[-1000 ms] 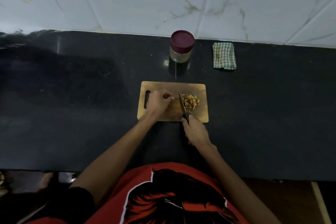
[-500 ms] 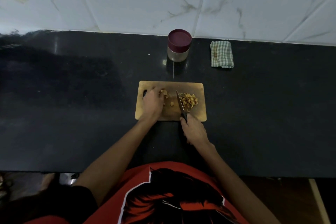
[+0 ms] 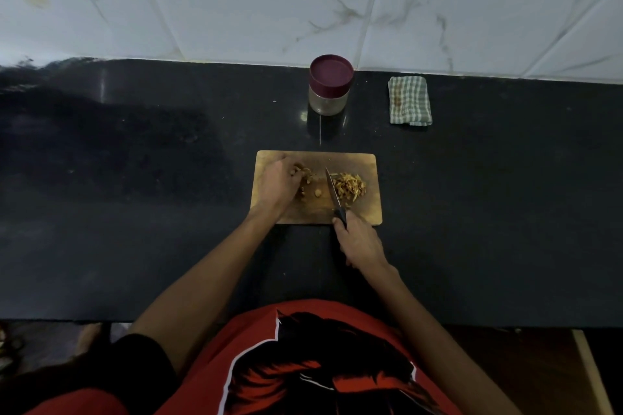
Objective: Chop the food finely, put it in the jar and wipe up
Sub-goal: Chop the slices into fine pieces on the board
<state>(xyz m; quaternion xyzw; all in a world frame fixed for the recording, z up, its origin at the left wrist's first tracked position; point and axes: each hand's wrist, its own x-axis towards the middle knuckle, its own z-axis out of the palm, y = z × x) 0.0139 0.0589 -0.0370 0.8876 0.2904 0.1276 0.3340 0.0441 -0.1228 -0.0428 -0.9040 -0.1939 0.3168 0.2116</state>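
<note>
- Resting on the left part of the wooden cutting board (image 3: 367,212), the left hand (image 3: 279,184) lay palm down with its fingers curled over a few pale, uncut pieces of food (image 3: 308,178); whether it actually pinched any of them could not be told from this angle.
- The right hand (image 3: 360,241) was wrapped firmly around the dark handle of the knife (image 3: 333,192), at the board's near edge.
- The knife's blade ran away from the person across the middle of the board, its tip pointing toward the wall, with the uncut pieces to its left.
- Just to the right of the blade sat a heap of chopped food (image 3: 349,185), tan slivers piled together and touching or nearly touching the steel.
- The board lay flat on a black countertop (image 3: 135,178), near the front edge.
- Behind the board, near the wall, stood the jar (image 3: 330,86), upright, with its maroon lid on.
- A folded green-and-white checked cloth (image 3: 409,101) lay to the right of the jar, apart from it, also close to the wall.
- White marble-patterned tiles (image 3: 269,3) covered the wall behind the counter.
- The person's red shirt with a black print (image 3: 320,364) filled the bottom of the view.
</note>
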